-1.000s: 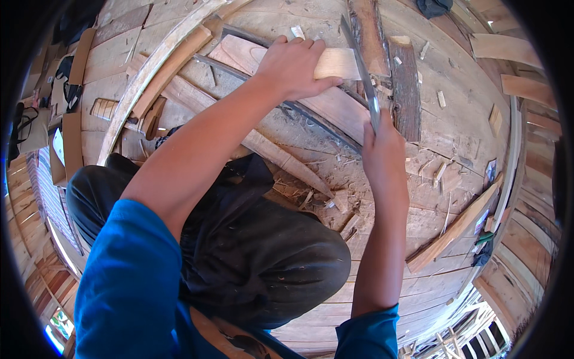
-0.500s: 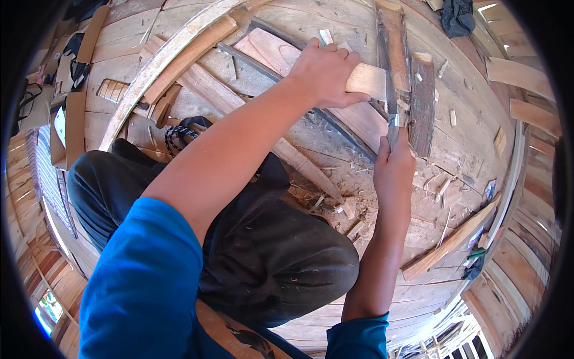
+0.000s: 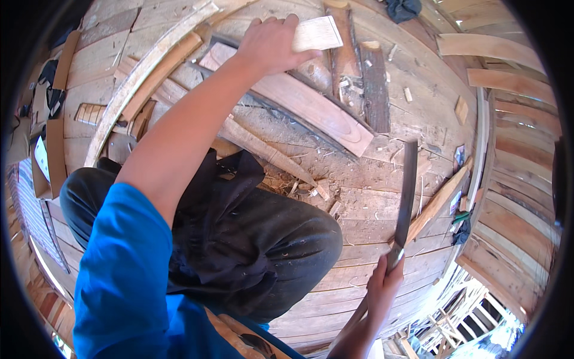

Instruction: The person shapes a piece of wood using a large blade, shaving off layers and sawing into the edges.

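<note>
My left hand (image 3: 268, 45) is closed around a short pale wood block (image 3: 318, 34), which sticks out past my fingers above the far end of the floor litter. Beneath and nearer to me lies a reddish plank (image 3: 326, 115) flanked by dark-edged strips. Well to the right and close to my body, my right hand (image 3: 383, 286) grips a machete (image 3: 408, 191) by its handle. Its long dark blade points away from me, apart from the block.
Bark-edged slabs (image 3: 375, 90) lie beyond the plank. A tapered wood strip (image 3: 269, 151) crosses the floor by my knee (image 3: 311, 239), amid shavings. Long curved timber (image 3: 140, 81) lies at left, near cardboard boxes (image 3: 55, 155). A plank (image 3: 439, 194) rests at right by the slatted wall (image 3: 520, 167).
The machete has swung away from the block, back toward my body and to the right. My left hand still holds the block, now tilted differently. The whole view has shifted.
</note>
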Available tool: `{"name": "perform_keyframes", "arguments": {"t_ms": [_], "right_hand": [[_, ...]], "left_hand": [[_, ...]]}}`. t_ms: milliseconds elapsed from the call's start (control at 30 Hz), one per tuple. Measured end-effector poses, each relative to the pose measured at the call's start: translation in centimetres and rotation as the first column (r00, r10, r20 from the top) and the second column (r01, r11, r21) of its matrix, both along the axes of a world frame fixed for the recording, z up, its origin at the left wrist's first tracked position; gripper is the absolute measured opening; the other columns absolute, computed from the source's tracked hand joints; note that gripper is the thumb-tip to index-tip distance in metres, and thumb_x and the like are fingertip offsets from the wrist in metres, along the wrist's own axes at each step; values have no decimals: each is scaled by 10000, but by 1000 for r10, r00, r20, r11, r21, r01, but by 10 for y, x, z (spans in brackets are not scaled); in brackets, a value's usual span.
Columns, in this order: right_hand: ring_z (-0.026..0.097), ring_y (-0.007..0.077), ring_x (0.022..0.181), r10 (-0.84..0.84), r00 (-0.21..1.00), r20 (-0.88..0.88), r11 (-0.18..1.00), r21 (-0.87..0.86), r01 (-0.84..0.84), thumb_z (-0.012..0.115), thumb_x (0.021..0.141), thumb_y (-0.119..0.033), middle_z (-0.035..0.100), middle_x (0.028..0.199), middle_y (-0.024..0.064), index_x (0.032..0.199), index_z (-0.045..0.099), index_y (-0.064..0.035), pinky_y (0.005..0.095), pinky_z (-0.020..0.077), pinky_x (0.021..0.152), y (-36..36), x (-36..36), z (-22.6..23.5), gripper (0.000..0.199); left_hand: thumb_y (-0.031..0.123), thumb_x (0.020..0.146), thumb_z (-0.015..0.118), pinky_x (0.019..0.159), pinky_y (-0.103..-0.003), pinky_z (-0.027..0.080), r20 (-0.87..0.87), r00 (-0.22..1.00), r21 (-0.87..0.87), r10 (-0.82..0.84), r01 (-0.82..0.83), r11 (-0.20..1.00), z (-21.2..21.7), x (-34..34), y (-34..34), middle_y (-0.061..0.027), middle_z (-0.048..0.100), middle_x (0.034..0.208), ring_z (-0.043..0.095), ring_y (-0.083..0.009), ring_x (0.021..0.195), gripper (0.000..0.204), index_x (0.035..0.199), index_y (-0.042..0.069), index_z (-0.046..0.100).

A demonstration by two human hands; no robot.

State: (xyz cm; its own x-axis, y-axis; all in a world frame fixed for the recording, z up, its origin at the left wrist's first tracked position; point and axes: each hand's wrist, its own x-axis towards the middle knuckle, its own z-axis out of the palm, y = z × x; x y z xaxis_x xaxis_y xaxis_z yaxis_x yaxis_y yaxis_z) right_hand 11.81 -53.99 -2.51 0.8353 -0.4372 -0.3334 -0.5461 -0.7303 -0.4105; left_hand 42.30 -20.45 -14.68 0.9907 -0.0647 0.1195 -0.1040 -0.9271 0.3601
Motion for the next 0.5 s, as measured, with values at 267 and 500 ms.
{"name": "perform_keyframes", "arguments": {"t_ms": [267, 500], "right_hand": [[502, 78, 494, -183, 983, -12, 796, 585, 156, 586, 964, -89, 530, 604, 5, 980, 546, -38, 265, 395, 456, 68, -69, 13, 67], [525, 132, 388, -197, 979, -56, 609, 776, 167, 692, 909, -138, 518, 511, 47, 779, 497, -48, 298, 470, 355, 110, -49, -17, 251]], "left_hand": [[548, 704, 776, 754, -479, 527, 206, 968, -158, -143, 177, 971, 125, -94, 41, -239, 662, 915, 664, -421, 878, 706, 1100, 28, 510], [512, 692, 818, 692, -478, 525, 193, 979, -404, -62, 137, 905, 186, -175, 102, -236, 665, 873, 667, -428, 818, 708, 1105, 31, 502]]}}
